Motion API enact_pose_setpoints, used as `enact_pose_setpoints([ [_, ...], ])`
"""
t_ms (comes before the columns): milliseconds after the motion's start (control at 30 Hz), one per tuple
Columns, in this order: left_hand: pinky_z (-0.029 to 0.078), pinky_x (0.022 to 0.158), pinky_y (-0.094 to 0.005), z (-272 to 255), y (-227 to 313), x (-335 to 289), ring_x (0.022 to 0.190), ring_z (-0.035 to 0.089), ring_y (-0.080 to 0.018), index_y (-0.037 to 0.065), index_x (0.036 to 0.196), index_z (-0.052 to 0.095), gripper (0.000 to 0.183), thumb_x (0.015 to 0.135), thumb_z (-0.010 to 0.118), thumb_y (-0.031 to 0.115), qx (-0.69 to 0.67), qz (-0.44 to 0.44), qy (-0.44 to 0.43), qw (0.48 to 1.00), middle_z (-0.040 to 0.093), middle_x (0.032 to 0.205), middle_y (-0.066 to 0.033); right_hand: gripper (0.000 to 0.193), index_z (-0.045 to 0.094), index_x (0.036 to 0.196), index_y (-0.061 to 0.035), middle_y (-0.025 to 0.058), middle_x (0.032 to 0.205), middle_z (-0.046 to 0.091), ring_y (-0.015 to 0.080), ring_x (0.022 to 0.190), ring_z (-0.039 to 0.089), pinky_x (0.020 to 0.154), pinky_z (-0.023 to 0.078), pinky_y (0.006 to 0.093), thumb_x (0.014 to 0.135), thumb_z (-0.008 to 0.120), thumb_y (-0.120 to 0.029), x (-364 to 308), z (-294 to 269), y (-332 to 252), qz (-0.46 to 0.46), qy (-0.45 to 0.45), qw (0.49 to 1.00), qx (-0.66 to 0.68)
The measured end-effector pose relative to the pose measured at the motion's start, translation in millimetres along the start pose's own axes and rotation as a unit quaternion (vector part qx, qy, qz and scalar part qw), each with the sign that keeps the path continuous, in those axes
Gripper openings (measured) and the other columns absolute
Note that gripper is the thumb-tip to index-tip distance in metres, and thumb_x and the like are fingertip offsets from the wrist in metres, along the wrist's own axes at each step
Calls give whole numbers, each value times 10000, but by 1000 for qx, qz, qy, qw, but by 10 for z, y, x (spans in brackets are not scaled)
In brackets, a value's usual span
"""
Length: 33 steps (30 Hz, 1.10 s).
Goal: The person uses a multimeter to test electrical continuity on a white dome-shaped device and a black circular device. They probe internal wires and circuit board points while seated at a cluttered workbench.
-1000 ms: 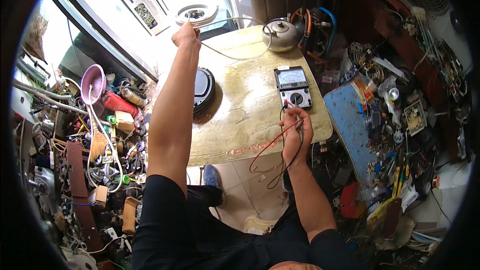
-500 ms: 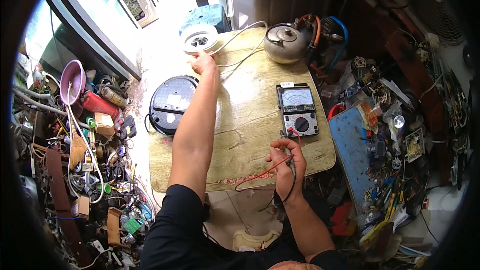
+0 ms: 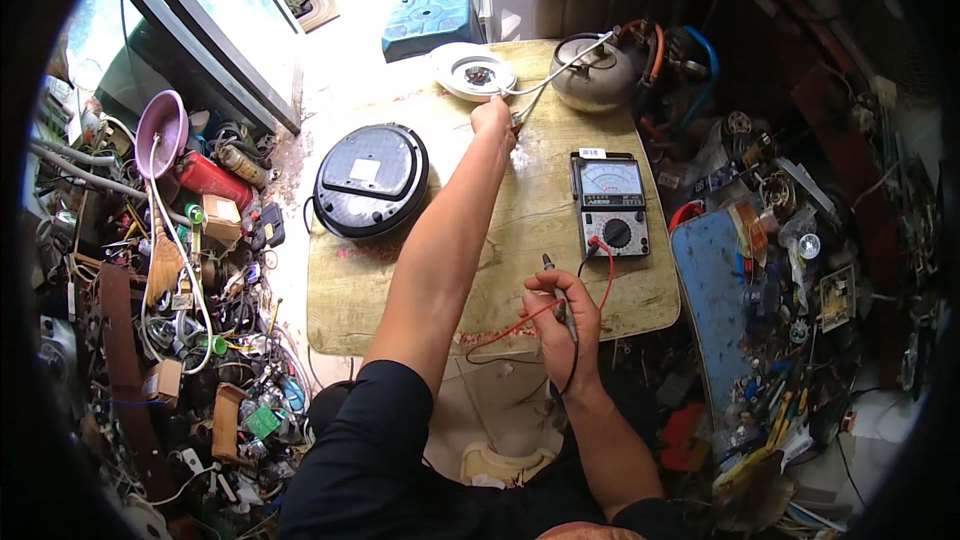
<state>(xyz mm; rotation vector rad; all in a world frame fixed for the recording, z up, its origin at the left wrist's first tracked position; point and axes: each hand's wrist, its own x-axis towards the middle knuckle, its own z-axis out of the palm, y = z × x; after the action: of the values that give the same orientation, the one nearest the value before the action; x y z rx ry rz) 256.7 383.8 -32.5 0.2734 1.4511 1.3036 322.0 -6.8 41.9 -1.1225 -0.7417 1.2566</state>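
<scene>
My left arm reaches across the table. My left hand point(image 3: 492, 118) is closed around a white power cord point(image 3: 538, 92), just in front of a white round base point(image 3: 477, 72) with a dark centre; the fingertips are partly hidden. Closer to me, my right hand point(image 3: 570, 332) grips a dark test probe point(image 3: 560, 302), its tip pointing up and away. Red and black leads run from that hand to an analog multimeter point(image 3: 612, 202) lying face up at the right. Left of my forearm, a black round appliance point(image 3: 370, 180) rests with a flat panel upward.
A metal kettle point(image 3: 592, 80) stands at the table's far right corner, beside orange and blue hoses. Beyond the wooden table point(image 3: 480, 270) is a blue stool point(image 3: 430, 25). Piles of parts lie on both sides, with a pink basin point(image 3: 160, 135) at left and a blue board point(image 3: 715, 310) at right.
My left hand has moved right, and the white base has shifted right with its cord drawn in. The probe in my right hand now points more upward. The whole view has shifted slightly.
</scene>
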Motion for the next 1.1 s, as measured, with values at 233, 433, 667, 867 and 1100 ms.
enact_pose_setpoints([
  [233,545,691,-377,-807,131,-612,866,662,-227,-83,1480,474,704,942,703,309,284,157,-203,924,688,1120,-186,316,636,1241,-18,45,1122,691,86,901,653,793,559,259,948,747,-56,-33,48,-68,-31,-27,998,-41],
  [433,584,853,-322,-1992,52,-1759,1020,729,-207,-40,1309,656,381,1067,625,253,359,230,-319,846,727,1164,-116,491,603,1313,-27,147,1141,700,270,947,721,832,567,370,853,773,-37,14,-5,-152,-105,-56,950,-288],
  [667,573,824,-262,-3217,-59,-2484,982,726,-152,-5,1288,663,354,1130,504,269,280,70,-364,886,725,1220,-91,510,594,1319,-88,157,1153,652,413,1043,672,835,555,498,832,689,29,41,3,26,-244,-43,813,-527],
  [867,556,716,-249,-3896,-14,-2267,903,709,-123,-28,1346,621,342,1068,629,172,278,171,-227,917,730,1167,-79,390,631,1210,-113,122,1000,621,356,991,673,768,557,505,849,633,36,122,94,146,-241,-28,692,-680],
  [1100,604,776,-315,-3848,456,-1620,1041,721,-263,-57,1518,411,654,1044,672,311,71,93,-83,990,632,1324,-209,399,645,1273,-113,148,1096,695,408,1029,675,824,533,512,887,662,-16,252,138,171,-169,0,680,-714],
])
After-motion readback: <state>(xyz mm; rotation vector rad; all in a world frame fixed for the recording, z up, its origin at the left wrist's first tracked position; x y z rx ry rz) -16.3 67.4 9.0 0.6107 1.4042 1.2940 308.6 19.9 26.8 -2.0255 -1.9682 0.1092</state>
